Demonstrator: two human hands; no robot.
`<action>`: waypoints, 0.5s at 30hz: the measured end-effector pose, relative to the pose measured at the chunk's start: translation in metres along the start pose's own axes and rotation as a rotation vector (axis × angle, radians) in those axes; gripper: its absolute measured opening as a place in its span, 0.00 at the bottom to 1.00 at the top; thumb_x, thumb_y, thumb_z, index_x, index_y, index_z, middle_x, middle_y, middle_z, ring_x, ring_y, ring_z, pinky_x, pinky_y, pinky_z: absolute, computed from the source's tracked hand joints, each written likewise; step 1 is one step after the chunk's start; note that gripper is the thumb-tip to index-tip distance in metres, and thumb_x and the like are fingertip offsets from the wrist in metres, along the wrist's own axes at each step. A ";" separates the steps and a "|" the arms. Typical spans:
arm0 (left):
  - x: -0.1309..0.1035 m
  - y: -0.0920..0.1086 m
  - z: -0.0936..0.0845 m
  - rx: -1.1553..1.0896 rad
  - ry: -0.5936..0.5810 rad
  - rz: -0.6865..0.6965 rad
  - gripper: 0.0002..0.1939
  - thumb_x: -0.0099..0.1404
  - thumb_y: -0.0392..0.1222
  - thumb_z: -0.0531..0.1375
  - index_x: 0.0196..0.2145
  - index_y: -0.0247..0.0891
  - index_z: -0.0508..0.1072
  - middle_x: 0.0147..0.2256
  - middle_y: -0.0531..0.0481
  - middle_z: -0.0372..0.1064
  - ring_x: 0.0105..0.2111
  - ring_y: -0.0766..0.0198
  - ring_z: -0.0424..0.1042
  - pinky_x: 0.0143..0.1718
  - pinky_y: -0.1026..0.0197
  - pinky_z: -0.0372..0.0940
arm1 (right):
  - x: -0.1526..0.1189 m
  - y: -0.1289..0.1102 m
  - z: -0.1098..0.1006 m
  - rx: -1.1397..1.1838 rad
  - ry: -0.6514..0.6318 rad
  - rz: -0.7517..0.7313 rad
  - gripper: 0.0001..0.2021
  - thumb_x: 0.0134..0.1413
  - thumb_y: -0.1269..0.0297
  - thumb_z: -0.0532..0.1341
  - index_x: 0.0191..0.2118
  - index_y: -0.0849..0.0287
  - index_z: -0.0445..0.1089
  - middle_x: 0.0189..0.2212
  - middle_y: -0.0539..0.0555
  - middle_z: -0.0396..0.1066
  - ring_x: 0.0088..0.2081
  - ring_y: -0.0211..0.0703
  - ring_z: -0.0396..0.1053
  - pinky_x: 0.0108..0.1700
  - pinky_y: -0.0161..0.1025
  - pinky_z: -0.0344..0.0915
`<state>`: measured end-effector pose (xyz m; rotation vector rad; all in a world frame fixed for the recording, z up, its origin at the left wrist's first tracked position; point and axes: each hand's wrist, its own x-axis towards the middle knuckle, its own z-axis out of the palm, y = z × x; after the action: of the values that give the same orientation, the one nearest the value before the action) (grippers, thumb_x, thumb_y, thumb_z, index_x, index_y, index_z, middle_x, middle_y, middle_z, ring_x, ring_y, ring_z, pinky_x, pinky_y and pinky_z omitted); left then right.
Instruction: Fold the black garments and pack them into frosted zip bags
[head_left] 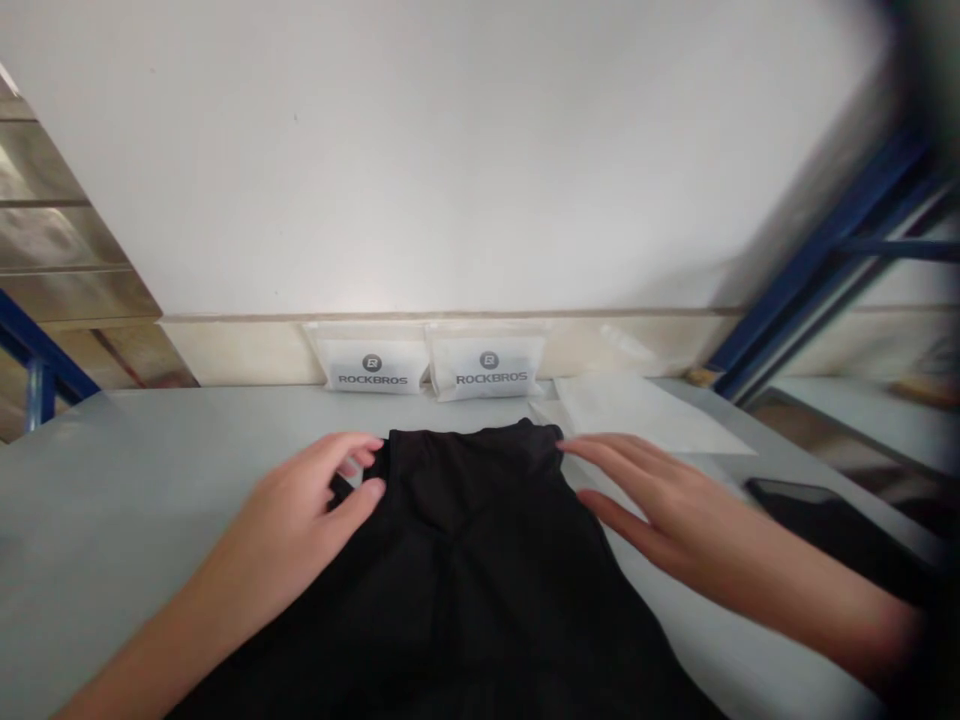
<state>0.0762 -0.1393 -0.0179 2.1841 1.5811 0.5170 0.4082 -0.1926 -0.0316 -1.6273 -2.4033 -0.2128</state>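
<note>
A black cloth garment (480, 560) with a seam down its middle lies spread over the table, its narrower end pointing away from me. At the left corner of that end is my left hand (315, 500), its fingers curved and its thumb apart from them. A small black strap or fold (341, 490) shows between that thumb and the fingers. Along the opposite edge my right hand (637, 490) has its fingers stretched out, the tips at the cloth. Neither hand is closed on the fabric. The near part of the garment runs out of view at the bottom.
Two white packets (375, 360) marked ROCKBROS lean against the wall behind the table (150, 470). White sheets (645, 412) lie at the back right. A dark flat object like a phone (832, 530) is beyond my right forearm. Blue metal frames (825, 260) stand at both sides.
</note>
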 end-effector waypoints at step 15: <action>0.064 0.002 0.038 0.169 0.188 0.071 0.10 0.62 0.32 0.49 0.37 0.38 0.69 0.39 0.48 0.67 0.39 0.61 0.69 0.41 0.59 0.64 | 0.106 0.018 0.007 -0.003 -0.171 -0.077 0.21 0.50 0.80 0.51 0.49 0.59 0.65 0.43 0.56 0.71 0.43 0.48 0.69 0.42 0.39 0.63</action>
<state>0.1161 -0.0821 -0.0449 2.3848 1.7037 0.6488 0.3859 -0.0892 -0.0099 -1.6159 -2.5965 -0.0938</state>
